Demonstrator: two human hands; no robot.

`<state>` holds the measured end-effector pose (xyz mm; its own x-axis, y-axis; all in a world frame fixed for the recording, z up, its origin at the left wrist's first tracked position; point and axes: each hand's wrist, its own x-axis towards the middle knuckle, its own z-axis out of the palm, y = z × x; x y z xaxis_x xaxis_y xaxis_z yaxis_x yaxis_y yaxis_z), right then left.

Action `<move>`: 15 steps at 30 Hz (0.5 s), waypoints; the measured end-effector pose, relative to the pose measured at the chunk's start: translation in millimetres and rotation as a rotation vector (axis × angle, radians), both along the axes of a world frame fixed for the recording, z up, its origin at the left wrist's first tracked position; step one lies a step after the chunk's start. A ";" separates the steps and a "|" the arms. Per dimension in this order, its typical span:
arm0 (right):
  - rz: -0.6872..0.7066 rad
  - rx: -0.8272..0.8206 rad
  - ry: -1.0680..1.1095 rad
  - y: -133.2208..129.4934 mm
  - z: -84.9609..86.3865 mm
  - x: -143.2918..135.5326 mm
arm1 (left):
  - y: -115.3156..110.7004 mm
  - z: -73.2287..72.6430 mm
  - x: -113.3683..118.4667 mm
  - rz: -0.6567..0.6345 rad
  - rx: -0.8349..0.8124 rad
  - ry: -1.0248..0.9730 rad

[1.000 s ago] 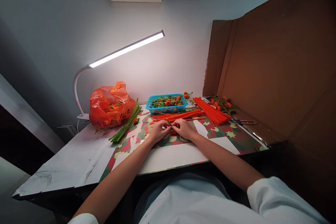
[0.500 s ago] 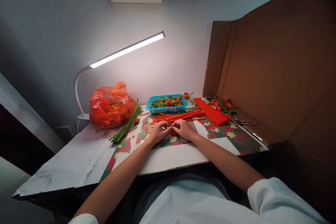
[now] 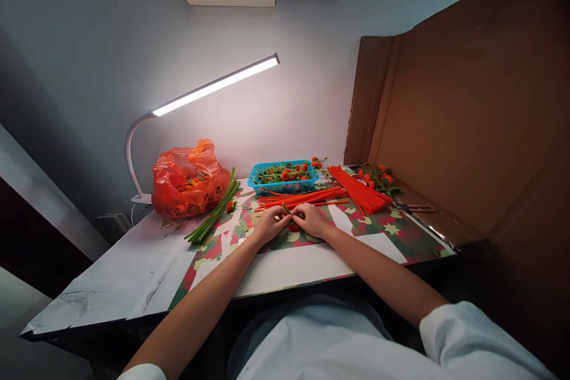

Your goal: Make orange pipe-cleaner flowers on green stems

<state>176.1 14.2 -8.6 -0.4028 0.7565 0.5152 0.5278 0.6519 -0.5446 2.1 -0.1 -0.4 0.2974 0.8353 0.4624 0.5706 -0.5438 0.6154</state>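
My left hand [image 3: 270,223] and my right hand [image 3: 313,221] meet over the middle of the table, fingertips pinched together. Between them is a short green pipe cleaner [image 3: 285,208], its upper end poking up above the fingers. Most of that piece is hidden by my fingers. Just beyond my hands lies a spread of red pipe cleaners [image 3: 303,196]. One orange-red flower [image 3: 231,206] on a thin stem rests to the left of my left hand, beside a tied bundle of green pipe cleaners [image 3: 214,214].
Behind stands a blue basket [image 3: 282,187] of orange flowers. A red plastic bag [image 3: 191,181] sits at the left under a lit lamp [image 3: 216,86]. Rightward are a fanned red bundle [image 3: 360,190], more flowers [image 3: 376,177], a cutter [image 3: 417,208] and a tall cardboard wall [image 3: 463,101].
Both hands stay in the same place, still pinching the green pipe cleaner. Its upper end leans very slightly more to the left.
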 end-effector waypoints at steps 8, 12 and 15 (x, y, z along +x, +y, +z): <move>0.000 -0.015 -0.006 -1.5 1.5 -0.1 | -1.4 0.4 0.7 -0.009 -0.019 0.024; -0.006 -0.025 -0.003 -1.8 1.8 -0.3 | -1.3 -0.4 0.2 -0.011 -0.022 0.035; -0.003 -0.032 -0.002 -2.0 2.4 -0.2 | -1.4 -0.4 -0.2 -0.014 -0.024 0.047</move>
<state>175.8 12.2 -6.2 -0.4015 0.7740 0.4896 0.5309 0.6323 -0.5643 1.9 -1.5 -0.7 0.3301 0.8416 0.4275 0.5916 -0.5374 0.6011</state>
